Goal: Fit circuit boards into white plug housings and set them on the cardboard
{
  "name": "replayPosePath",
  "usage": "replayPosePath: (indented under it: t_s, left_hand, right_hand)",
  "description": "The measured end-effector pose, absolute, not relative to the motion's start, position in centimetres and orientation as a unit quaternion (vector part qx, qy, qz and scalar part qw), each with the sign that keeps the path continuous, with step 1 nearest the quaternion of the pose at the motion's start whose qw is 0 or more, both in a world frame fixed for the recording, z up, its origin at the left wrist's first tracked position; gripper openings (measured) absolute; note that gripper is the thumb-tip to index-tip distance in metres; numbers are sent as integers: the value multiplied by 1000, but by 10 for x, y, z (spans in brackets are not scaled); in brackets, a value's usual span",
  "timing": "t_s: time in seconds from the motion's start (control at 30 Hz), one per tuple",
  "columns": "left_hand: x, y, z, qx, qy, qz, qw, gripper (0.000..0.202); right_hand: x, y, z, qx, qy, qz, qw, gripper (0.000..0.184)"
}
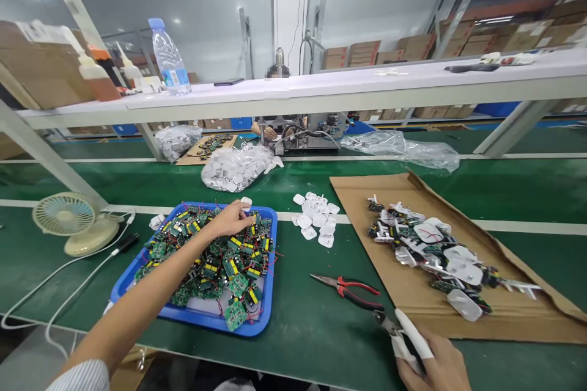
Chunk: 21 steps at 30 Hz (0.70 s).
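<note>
My left hand (229, 220) reaches over the blue tray (271, 293), its fingers bent close above the circuit boards (208, 269). At its fingertips shows a small white plastic cover (246, 201), much like the loose ones; the exact grip is partly hidden. My right hand (438, 359), with white coverings on two fingers, is closed around a pair of cutters (389, 325) at the front edge. Just beyond their jaws lie long-nose pliers (353, 293) with red and black handles. A pile of white covers (316, 214) lies between the tray and the cardboard.
Boards joined to white parts (440, 250) lie on a cardboard sheet (389, 269) at right. A small fan (66, 215) and white cables stand left. Behind are bags of white parts (238, 168) and a raised shelf (321, 90) with a bottle (169, 61). Another person's hand (270, 132) shows beyond.
</note>
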State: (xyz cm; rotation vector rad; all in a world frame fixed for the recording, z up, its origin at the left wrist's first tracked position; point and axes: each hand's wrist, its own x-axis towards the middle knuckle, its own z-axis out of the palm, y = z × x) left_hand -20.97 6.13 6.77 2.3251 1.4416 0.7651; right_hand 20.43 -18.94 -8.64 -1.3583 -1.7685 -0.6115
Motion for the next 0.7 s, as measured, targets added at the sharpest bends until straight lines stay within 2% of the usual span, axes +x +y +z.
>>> replayPosePath:
  t_s: [0.27,0.5,0.7]
  left_hand:
    - [-195,96,97,843,467,229,136,40]
    - [-75,106,48,911,357,138,155,52]
    - [5,122,35,935,298,118,151,37]
  right_hand:
    - [202,-192,-83,-537,-708,-212,407,42]
    - [194,-200,-68,-556,-703,-180,405,43]
    - [190,-204,-70,-574,-687,-153,418,50]
